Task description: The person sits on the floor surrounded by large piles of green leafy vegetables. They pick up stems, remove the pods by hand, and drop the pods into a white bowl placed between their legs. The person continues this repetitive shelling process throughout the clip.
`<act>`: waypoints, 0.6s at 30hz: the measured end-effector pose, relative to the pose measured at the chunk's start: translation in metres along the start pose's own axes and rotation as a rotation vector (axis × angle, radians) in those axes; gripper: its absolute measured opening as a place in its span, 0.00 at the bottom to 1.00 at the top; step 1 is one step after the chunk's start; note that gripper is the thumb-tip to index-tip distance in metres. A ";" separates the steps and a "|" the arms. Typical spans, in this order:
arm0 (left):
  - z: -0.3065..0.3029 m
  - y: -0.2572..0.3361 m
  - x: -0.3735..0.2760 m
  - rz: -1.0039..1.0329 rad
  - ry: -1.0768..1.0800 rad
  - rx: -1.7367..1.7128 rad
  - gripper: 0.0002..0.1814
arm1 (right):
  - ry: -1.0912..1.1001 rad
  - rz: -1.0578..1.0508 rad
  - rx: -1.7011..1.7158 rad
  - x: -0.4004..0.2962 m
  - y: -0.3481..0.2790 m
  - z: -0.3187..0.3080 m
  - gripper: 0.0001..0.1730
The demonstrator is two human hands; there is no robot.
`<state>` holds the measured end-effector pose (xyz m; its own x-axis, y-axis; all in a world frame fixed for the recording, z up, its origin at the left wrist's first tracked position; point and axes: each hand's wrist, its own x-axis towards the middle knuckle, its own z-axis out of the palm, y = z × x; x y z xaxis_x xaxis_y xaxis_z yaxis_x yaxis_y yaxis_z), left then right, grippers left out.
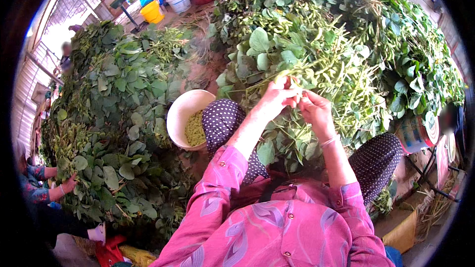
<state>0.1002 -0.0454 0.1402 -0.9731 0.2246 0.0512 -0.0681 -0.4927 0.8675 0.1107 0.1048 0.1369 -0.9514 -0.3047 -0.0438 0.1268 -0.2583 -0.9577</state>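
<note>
My left hand (pixel 279 92) is raised over the heap, its fingers closed on a green bean pod (pixel 285 74) that looks like soybean. Right beside it, my right hand (pixel 315 110) has thumb and fingers pinched together against the left fingertips; what sits in that pinch is largely hidden. Below and beyond both hands lie cut soybean plants (pixel 345 85) with leaves and many pods. By my left knee a white tub (pixel 182 113) leans slightly, partly filled with shelled green beans (pixel 195 128). My knee covers part of its rim.
A second large heap of leafy plants (pixel 126 78) lies to the left, where another person's hand (pixel 68 184) touches it. At the back stand a yellow bucket (pixel 152 12) and a white bucket (pixel 179 2). A printed bucket (pixel 413 135) lies near my right knee, beside a metal frame (pixel 426 170).
</note>
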 end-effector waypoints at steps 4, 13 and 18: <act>-0.005 0.016 -0.008 -0.003 0.033 0.011 0.08 | 0.130 -0.437 -0.662 -0.003 0.003 0.017 0.13; 0.004 0.005 -0.017 0.059 0.176 -0.050 0.09 | 0.100 -0.335 -0.460 -0.012 0.003 0.025 0.12; 0.003 0.012 -0.020 0.118 0.235 -0.134 0.10 | -0.100 0.046 0.198 -0.011 -0.010 0.030 0.09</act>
<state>0.1199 -0.0537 0.1514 -0.9993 -0.0338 0.0186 0.0354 -0.6141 0.7884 0.1283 0.0831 0.1551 -0.9120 -0.4073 -0.0479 0.2313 -0.4143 -0.8803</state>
